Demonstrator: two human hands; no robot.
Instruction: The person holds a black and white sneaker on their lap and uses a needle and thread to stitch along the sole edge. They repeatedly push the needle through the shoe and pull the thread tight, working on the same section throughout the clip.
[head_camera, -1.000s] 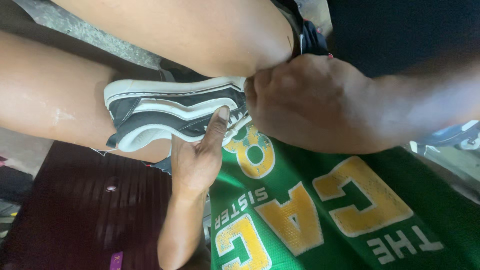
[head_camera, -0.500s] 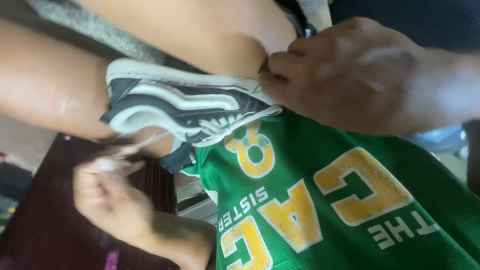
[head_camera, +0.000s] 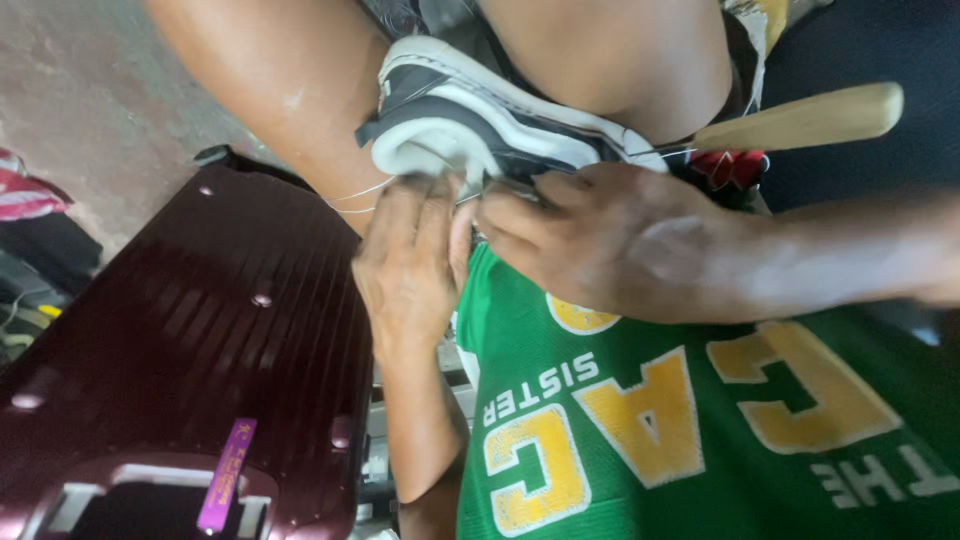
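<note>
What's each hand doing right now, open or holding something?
Left hand: fingers against the toe of the black and white shoe, pinching a thin thread.
Right hand: closed at the shoe's sole edge; what it grips cannot be told.

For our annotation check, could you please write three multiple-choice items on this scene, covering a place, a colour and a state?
1. Where is the sneaker held?
A. between the bare knees
B. on the ridged case
C. on the floor

2. What colour is the shirt?
A. red
B. green with yellow letters
C. white

3. What is the left hand doing?
A. resting flat on the case
B. holding the wooden-handled tool
C. pinching thin thread at the sole

Answers: 1 A, legs press on both sides; 2 B, seen below the right hand; 3 C, fingers meet at the thread.
</note>
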